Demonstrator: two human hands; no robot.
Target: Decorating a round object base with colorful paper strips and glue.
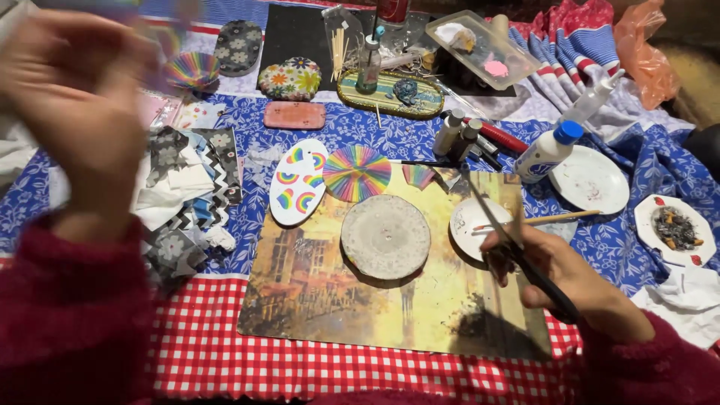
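My right hand (561, 268) grips a pair of black-handled scissors (504, 225), blades pointing up and left over the picture placemat (330, 300). My left hand (71, 105) is raised close to the camera at the upper left, blurred, with something thin and pale purple at its fingertips; what it is I cannot tell. A round grey disc (385, 236) lies on the placemat. Above it sits a pleated rainbow paper circle (357, 173), next to a white oval with rainbow prints (298, 182).
A small white plate with a brush (471, 219) lies by my right hand. Glue bottle (549, 150), larger white plate (589, 180), dish of ash-like bits (675, 229), patterned paper pile (187, 195), decorated ovals (289, 80), clear tray (480, 46).
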